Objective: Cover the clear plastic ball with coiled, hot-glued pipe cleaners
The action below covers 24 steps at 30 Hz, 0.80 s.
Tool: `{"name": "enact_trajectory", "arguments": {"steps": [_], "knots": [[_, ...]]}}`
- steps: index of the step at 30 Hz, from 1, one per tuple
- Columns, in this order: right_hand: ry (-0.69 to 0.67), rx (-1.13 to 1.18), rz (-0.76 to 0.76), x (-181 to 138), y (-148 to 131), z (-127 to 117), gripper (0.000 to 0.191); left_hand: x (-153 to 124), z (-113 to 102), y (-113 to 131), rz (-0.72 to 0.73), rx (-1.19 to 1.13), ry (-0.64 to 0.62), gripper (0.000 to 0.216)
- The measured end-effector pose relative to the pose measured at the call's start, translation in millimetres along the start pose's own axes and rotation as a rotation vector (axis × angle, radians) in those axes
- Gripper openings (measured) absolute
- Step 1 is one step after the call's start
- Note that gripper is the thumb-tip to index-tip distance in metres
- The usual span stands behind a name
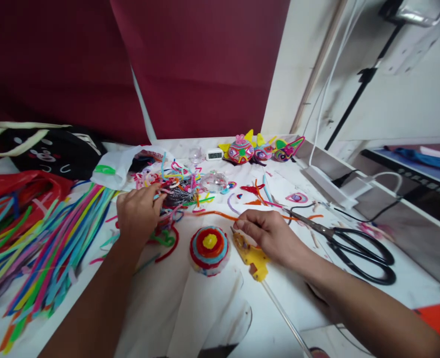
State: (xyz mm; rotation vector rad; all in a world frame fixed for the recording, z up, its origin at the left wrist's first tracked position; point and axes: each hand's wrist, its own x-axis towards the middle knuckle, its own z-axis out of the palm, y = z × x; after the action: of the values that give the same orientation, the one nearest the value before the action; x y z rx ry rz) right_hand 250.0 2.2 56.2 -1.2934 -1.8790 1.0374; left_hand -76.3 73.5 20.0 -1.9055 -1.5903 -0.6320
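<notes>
My left hand point(137, 213) reaches into a tangled heap of short coloured pipe-cleaner pieces point(178, 186), its fingers curled among the strands. My right hand point(270, 233) rests on the white table, fingers pinched together over a yellow glue gun point(251, 254) whose nozzle points toward a round dome wound in red, blue and yellow pipe cleaner point(209, 248). A long orange pipe cleaner point(212, 214) lies between both hands.
Long pipe cleaners point(51, 243) fan out at left beside a red bag point(26, 186) and a black tote point(51, 149). Black scissors point(354, 243) lie right. Three finished coloured figures point(262, 148), a small clock point(214, 154) and a power strip point(326, 186) sit farther back.
</notes>
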Motion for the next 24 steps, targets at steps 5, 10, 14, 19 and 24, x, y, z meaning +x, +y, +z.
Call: {"name": "enact_trajectory", "arguments": {"steps": [5,10,14,19,24], "knots": [[0.037,0.014,0.039,13,12,-5,0.03,-5,7,12,0.004,-0.007,-0.085,0.046],[0.046,0.004,0.033,14,17,-6,0.035,-5,-5,14,-0.002,-0.023,-0.123,0.035],[0.045,-0.001,0.033,12,21,-6,0.036,-3,-11,10,-0.072,-0.018,-0.129,0.025],[0.077,-0.041,0.0,9,27,-5,0.035,-6,-5,3,-0.141,-0.082,-0.128,0.027],[0.118,-0.119,-0.074,7,30,-5,0.031,-9,-5,6,-0.086,-0.173,-0.149,0.042]]}}
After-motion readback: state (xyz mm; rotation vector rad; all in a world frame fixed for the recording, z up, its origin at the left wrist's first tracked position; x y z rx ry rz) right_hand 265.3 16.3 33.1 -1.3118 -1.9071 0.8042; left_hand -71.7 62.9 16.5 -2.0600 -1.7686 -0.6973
